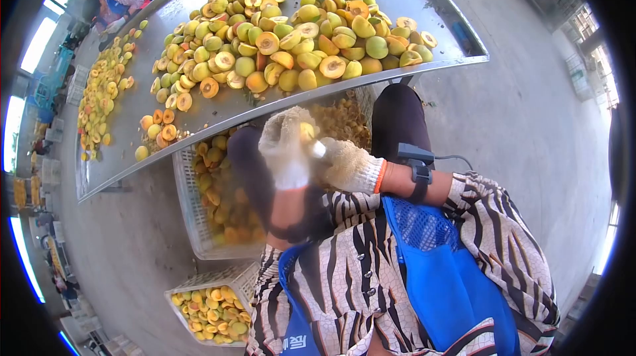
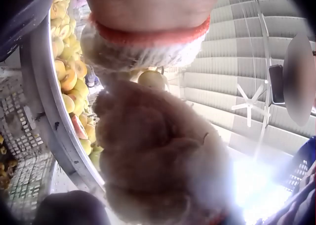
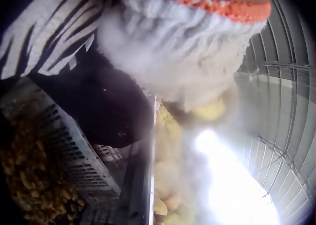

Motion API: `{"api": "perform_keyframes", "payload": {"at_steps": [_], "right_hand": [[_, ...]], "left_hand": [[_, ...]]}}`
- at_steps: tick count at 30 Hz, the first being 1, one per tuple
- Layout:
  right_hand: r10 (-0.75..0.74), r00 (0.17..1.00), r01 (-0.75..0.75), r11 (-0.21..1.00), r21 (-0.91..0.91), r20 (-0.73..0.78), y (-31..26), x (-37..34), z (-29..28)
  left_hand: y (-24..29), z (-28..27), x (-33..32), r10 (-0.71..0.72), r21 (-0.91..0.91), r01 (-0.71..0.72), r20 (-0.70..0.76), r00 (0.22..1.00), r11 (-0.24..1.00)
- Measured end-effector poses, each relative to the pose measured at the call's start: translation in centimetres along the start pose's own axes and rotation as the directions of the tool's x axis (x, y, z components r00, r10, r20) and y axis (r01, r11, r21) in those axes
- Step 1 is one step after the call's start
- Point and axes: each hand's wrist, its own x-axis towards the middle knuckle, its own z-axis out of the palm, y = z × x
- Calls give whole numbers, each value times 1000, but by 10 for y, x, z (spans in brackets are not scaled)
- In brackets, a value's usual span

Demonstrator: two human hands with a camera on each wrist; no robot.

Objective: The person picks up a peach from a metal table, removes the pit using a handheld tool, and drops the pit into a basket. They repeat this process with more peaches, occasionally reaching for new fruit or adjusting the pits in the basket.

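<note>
In the head view my gloved left hand (image 1: 283, 147) holds a yellow peach (image 1: 307, 131) over my lap, just below the table's front edge. My gloved right hand (image 1: 350, 165) is close against it, gripping a small tool with a white part (image 1: 318, 149) that points at the fruit. The tool's kind is hidden by the glove and blur. The peach also shows in the left wrist view as a pale round fruit (image 2: 152, 80) between the gloves. In the right wrist view, its yellow side (image 3: 211, 110) shows past the right glove (image 3: 182, 57).
A metal table (image 1: 457, 31) with a raised rim carries a heap of whole and halved peaches (image 1: 265, 45). Below stand a crate of halves (image 1: 189, 223), another filled crate (image 1: 173, 283) and a crate of brown pits (image 1: 341, 124). Another person (image 1: 119, 8) sits at the table's far left.
</note>
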Motion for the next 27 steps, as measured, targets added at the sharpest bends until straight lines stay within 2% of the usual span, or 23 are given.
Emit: {"api": "perform_keyframes", "payload": {"at_steps": [1,3,6,7,9,11,12,15,16,18,19,21,22,23,24,27], "right_hand": [[56,992,-69,992,109,116,-9,-2,-7],[124,923,-241,926,293,365,-32,-11,-20],[-109,985,92,987,130,136,-12,-3,-10],[-75,982,46,985,164,174,-13,-2,-13],[-9,966,-53,972,230,259,-16,-1,-17],[-25,940,-119,910,396,341,-12,-1,-18],[-43,924,-153,870,469,381,-11,-1,-18],[35,900,-224,892,393,434,-18,-3,-23],[64,909,-225,907,356,412,-22,-5,-23],[124,924,-234,932,277,362,-31,-7,-23],[58,954,-129,965,229,295,-22,-4,-16],[-102,980,85,991,106,173,3,7,2],[-99,984,85,992,98,150,2,5,4],[-93,988,82,992,92,126,0,2,6],[-86,991,77,993,85,103,0,-1,7],[-114,992,110,992,64,53,6,-1,14]], "left_hand": [[1,2,-1,61,85,-63,34,998,994],[4,4,-6,167,247,-190,109,980,950],[-4,-1,-4,98,180,-111,82,992,977],[-5,0,-1,66,139,-76,74,995,987],[-2,-6,1,97,86,-108,119,988,990],[6,-13,3,45,135,-63,135,990,989],[9,-15,1,67,178,-95,156,985,979],[13,-19,0,111,237,-162,214,971,958],[11,-20,-1,106,219,-154,218,970,963],[-8,-30,5,188,328,-255,222,957,910],[-23,-39,12,272,450,-350,230,934,822],[-37,-49,13,231,394,-281,170,958,875],[-23,-35,5,88,195,-111,124,988,975],[-17,-26,0,-69,-19,71,111,991,997],[-18,-28,1,-43,87,31,145,989,996],[-19,-32,2,-74,-61,87,197,978,994]]}}
